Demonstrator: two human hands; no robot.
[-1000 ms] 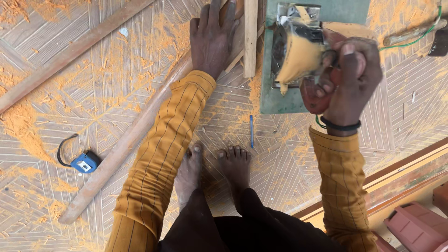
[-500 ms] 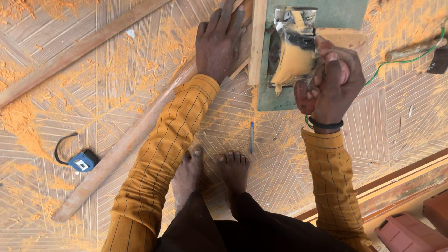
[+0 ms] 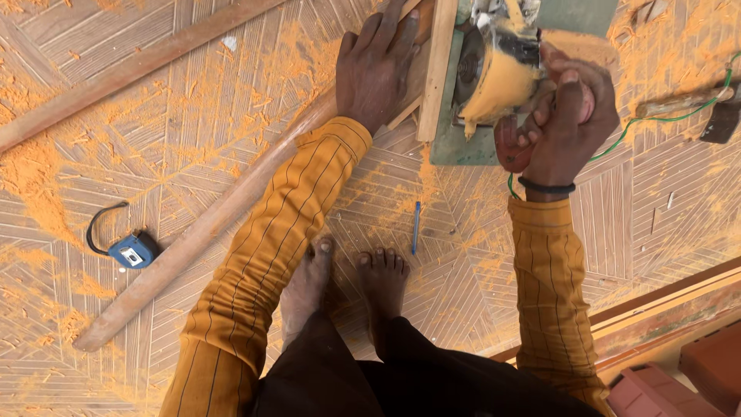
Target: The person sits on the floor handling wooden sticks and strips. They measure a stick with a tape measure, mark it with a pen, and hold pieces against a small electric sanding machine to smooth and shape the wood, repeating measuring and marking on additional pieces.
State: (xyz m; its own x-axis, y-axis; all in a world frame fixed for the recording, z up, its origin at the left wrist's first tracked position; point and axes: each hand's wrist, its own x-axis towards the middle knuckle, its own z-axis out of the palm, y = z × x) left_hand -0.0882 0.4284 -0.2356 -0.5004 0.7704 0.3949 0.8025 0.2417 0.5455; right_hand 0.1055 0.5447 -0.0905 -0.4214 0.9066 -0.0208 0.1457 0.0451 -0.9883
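1. At the far left of the patterned floor, a blue tape measure lies in orange sawdust, well apart from both hands.
2. Just right of it, a long round wooden pole runs diagonally up toward the left hand.
3. The left hand lies flat, fingers spread, pressing on a pale wooden strip where it meets the pole's upper end.
4. Between the arms, a blue pen rests on the floor above two bare feet.
5. The strip lies beside a sawdust-coated circular saw on a green base.
6. The right hand is closed around the saw's red handle.
7. A green cable trails off to the right.
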